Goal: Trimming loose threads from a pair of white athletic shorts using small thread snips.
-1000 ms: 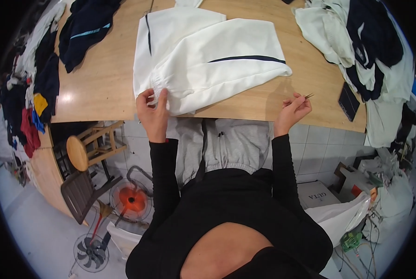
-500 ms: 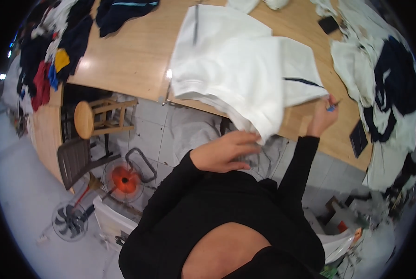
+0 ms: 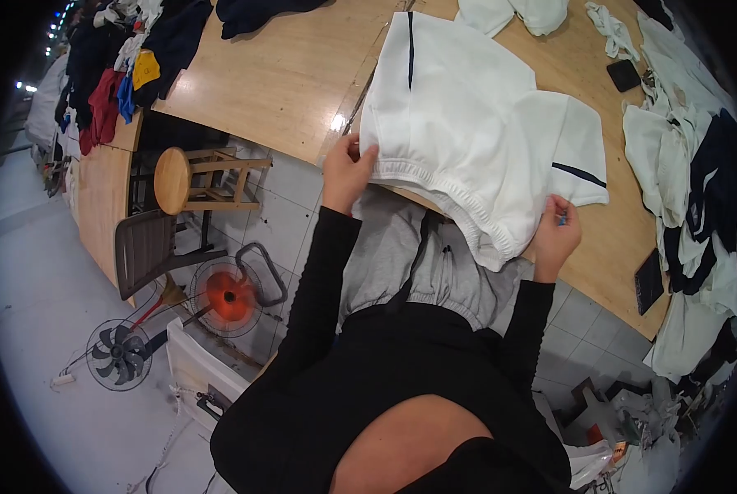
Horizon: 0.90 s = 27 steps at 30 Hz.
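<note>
White shorts [image 3: 459,107] with a gathered elastic waistband and a dark stripe on each leg lie on the wooden table, the waistband toward me and overhanging the near edge. My left hand [image 3: 349,174] pinches the left end of the waistband between thumb and fingers. At the right side of the shorts, my right hand [image 3: 557,235] is closed, its fingertips against the white cloth. A small blue thing [image 3: 561,220] shows between its fingers; most of it is hidden, so its kind is unclear.
White and navy garments [image 3: 669,173] are heaped along the table's right side, near a black square [image 3: 624,75] and a dark flat rectangle [image 3: 648,281]. More white cloth [image 3: 508,12] lies beyond. A stool [image 3: 173,181], a chair [image 3: 146,251] and fans [image 3: 229,296] stand at lower left.
My left hand has moved left and up from the waistband's right end to its left end. My right hand has come back from the leg hem toward the waistband. The shorts lie flatter.
</note>
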Tool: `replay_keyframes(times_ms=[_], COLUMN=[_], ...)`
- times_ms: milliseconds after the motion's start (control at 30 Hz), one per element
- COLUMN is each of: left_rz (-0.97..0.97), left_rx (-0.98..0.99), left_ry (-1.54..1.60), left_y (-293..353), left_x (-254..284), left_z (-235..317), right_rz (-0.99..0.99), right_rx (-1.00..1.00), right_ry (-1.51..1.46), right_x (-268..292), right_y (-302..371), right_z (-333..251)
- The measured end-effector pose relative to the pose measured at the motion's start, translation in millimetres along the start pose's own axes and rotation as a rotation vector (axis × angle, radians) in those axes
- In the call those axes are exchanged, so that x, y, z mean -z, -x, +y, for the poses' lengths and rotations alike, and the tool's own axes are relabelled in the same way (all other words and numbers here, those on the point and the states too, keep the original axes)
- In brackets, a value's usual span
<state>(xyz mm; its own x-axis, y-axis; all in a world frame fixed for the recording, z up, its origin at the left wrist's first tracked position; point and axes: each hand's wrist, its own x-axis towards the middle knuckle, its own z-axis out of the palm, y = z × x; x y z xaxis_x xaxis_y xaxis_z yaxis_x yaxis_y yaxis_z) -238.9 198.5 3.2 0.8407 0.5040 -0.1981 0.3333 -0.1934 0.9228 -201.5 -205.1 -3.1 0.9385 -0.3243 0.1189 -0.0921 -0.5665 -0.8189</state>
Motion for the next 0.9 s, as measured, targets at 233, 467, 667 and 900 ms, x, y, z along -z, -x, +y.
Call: replay_keyframes(times_ms=[233,467,667,900], left_rz=[-0.236,-0.391,-0.466,-0.588], left_rx=[0.23,0.175,0.148,0.081], left_ry=[0.657,0.895,0.86,0.841], left_y=[45,76,86,119], left_x=[-12,-19,-23,-53], left_z=[40,101,128,98], right_rz=[0.05,-0.134,-0.351,-0.341], right_rx=[0.017,0.036,0.306,0.338], right_ry=[-0.192,-0.245,-0.312,-0.229], right_x=[40,24,13,3], right_y=[-4,41,57,60], right_z=[-38,-152,-200,-184])
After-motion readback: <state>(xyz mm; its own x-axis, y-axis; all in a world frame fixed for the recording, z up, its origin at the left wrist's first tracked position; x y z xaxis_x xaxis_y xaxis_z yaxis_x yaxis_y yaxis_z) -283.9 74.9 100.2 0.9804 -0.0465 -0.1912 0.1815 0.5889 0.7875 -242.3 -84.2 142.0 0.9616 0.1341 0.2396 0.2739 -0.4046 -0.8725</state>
